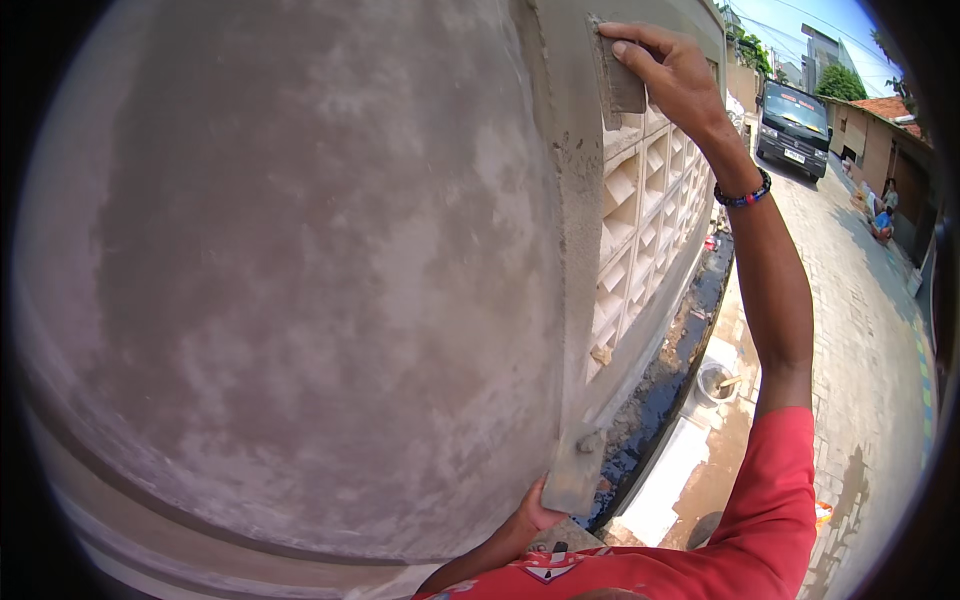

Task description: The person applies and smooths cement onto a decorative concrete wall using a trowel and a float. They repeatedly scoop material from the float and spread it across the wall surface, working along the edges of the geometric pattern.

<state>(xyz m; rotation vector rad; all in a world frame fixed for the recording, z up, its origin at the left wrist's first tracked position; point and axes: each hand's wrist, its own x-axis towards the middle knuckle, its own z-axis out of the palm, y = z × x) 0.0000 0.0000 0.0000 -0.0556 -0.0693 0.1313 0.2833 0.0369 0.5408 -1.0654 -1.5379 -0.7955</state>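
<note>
My right hand [675, 75] is raised high, its fingers and thumb pinching a small flat grey plastering blade [627, 85]. The blade lies against the narrow return of the plastered wall [340, 260], above the openwork block screen [645, 200]. Low down, my left hand [540, 508] grips the lower edge of a flat greyish mortar board [573, 478]. A small lump of wet mortar [592, 440] sits on that board. Along the wall's corner, a rough strip of grey mortar [570, 230] runs downward. Damp, patchy plaster covers the wall's broad face on the left.
A drain with dark water [640, 445] runs along the wall's foot. Beside it stands a bucket [715, 382] with a stick-like handle in it. A dark truck [794, 130] is on the paved lane [850, 330]; people [884, 212] sit along its right side.
</note>
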